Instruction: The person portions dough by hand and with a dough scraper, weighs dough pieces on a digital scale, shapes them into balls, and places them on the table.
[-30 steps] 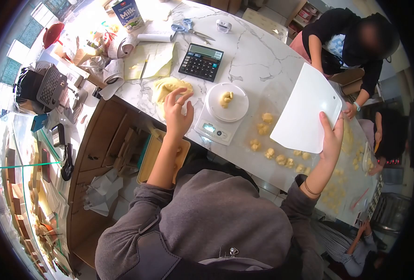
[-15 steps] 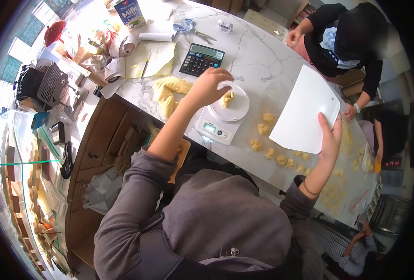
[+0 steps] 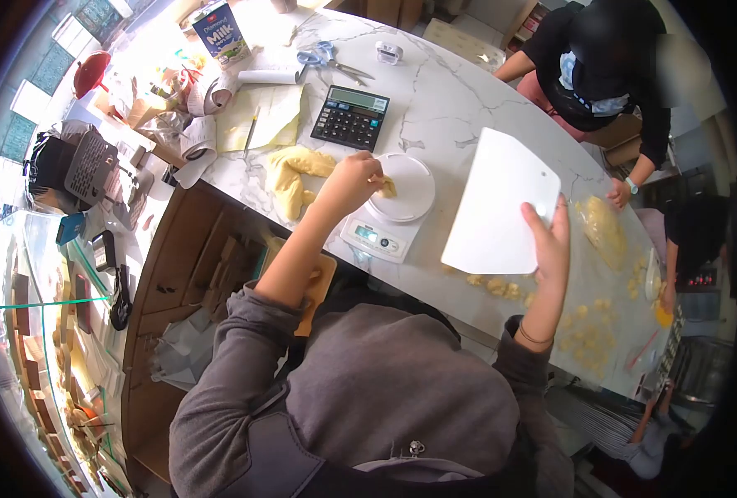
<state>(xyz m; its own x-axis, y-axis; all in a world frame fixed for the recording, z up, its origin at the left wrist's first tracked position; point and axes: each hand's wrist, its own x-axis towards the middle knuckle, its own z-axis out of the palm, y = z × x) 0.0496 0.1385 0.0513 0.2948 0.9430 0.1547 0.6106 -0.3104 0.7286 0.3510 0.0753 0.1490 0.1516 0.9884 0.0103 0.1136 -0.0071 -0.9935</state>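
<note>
My left hand (image 3: 352, 184) is over the left edge of the round plate of a white digital kitchen scale (image 3: 408, 207). Its fingers are closed around a small piece of yellow dough (image 3: 388, 189), part of which shows beyond the fingertips. In my right hand (image 3: 551, 241) is a large white plastic dough scraper (image 3: 501, 203) with a small hole near one corner, held up over the table. A long, bent lump of yellow dough (image 3: 285, 178) lies left of the scale, beside my left wrist. Small dough pieces (image 3: 501, 287) lie in a row, partly hidden beneath the scraper.
A calculator (image 3: 350, 116), blue-handled scissors (image 3: 331, 58), yellow paper (image 3: 261, 116) and a milk carton (image 3: 221, 33) are on the marble table (image 3: 435, 91). Bagged dough (image 3: 601, 232) and more dough pieces (image 3: 588, 340) lie at right. A person in black (image 3: 593, 66) stands across the table.
My left hand has come down from above the scale and closed on the dough piece at the plate's left side. The scraper in my right hand has shifted left, covering more dough pieces.
</note>
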